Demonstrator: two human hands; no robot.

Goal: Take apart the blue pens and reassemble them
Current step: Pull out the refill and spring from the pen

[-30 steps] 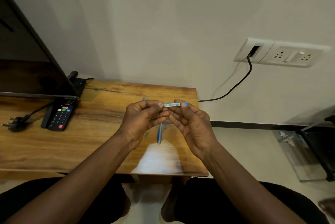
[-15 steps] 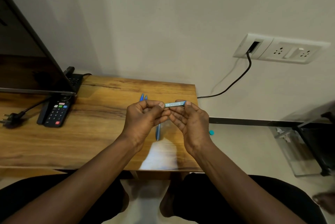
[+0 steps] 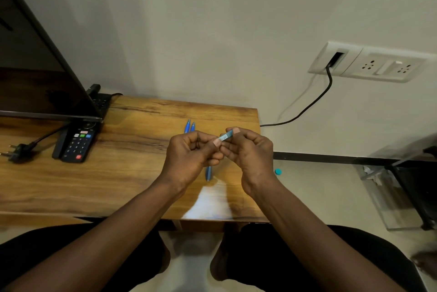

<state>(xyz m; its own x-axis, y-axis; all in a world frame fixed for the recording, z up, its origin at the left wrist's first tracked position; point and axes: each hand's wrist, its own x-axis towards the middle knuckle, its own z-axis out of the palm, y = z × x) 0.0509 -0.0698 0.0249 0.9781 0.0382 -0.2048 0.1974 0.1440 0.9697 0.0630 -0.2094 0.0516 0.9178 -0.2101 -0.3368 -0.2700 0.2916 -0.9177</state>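
**Head view.** Left hand (image 3: 189, 154) and right hand (image 3: 250, 153), fingers curled, each pinch 1 end of a blue pen (image 3: 224, 137) held in the air above the desk (image 3: 118, 185), near its right edge. The long axis runs left to right, with the right end raised; which end is the tip cannot be told. 2 pen ends (image 3: 188, 126) and 1 lower pen end (image 3: 208, 173) lie on the desk, partly hidden by the hands. No loose parts show. Judged mid-task: whether the pen is being separated or rejoined cannot be told.
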